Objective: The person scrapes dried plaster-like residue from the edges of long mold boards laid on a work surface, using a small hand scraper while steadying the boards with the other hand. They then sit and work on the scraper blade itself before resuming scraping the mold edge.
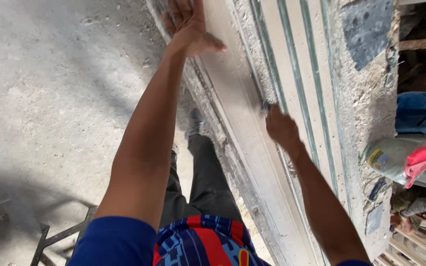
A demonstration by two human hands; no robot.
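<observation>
Top centre of frame: left hand (189, 24) spread flat on long pale plastered beam (242, 118); centre, right hand (281, 129) closed around small dark tool (266, 105), pressed to beam.

Open concrete floor (50, 98) was left free on the left; on the right, passage was blocked by the ribbed frame (292, 88) and rough wall (366, 98).

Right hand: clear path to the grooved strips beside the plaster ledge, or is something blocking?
Probably yes. The right hand is already at the ledge edge, next to the grooved strips, with nothing between them. It seems to hold a small dark tool, too blurred to tell. The left hand is pressed further up the ledge.
</observation>
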